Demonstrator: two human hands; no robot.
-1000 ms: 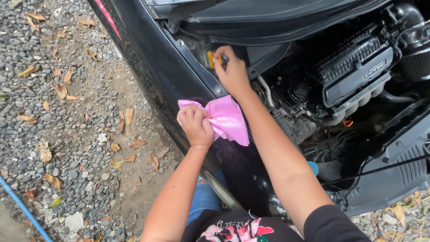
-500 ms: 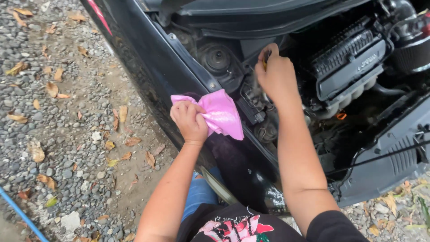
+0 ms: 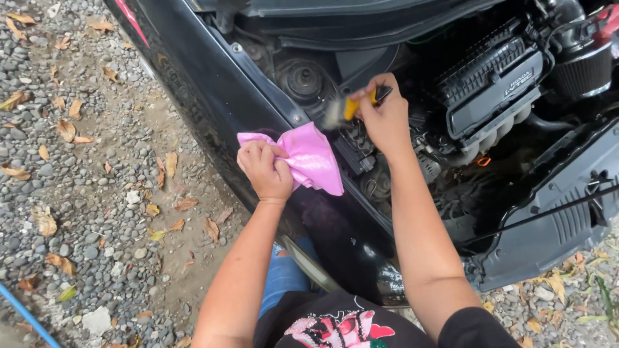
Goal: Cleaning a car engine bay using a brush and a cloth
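Black car fender [image 3: 213, 84] over gravel ground [image 3: 77, 212] strewn with dry brown leaves [image 3: 64, 129]. Open engine bay: black ribbed engine cover [image 3: 490, 77], round strut mount [image 3: 303, 77], thin prop rod [image 3: 541, 216]. Blue hose [image 3: 26, 316] at lower-left corner.

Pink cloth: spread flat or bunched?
Bunched. The left hand grips the cloth in a crumpled wad on the fender, with loose folds hanging toward the engine bay.

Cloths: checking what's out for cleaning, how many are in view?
1. The pink cloth is bunched in the left hand, on the black car's fender. The right hand holds a yellow-handled brush. Others may be hidden.
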